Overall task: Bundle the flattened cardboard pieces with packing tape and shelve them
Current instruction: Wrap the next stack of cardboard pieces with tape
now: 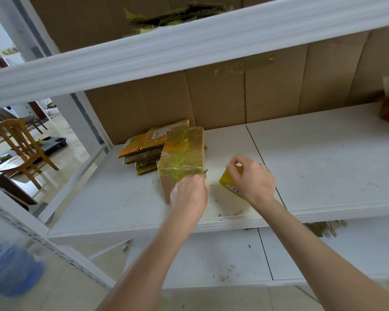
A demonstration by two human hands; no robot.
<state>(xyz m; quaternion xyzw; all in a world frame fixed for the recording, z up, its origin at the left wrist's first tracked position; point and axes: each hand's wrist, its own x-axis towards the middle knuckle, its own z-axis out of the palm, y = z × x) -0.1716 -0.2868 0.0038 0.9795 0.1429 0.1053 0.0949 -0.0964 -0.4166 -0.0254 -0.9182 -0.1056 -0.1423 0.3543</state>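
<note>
Taping step near its end: bundle (182, 158) wrapped, sitting mid-frame on the shelf (312, 167).
Left hand (189, 194) curls onto the bundle's near corner. Right hand (252, 178), just right of it, pinches the tape roll (228, 180). The hands are apart, and I can't tell if a strand still joins them. Next is likely to sever the tape, press the end flat, then slide the bundle back beside the older bundles (144, 151) left of centre.

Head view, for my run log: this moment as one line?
phase: taping | left hand: gripping bundle corner | right hand: holding tape roll | surface: shelf
</note>
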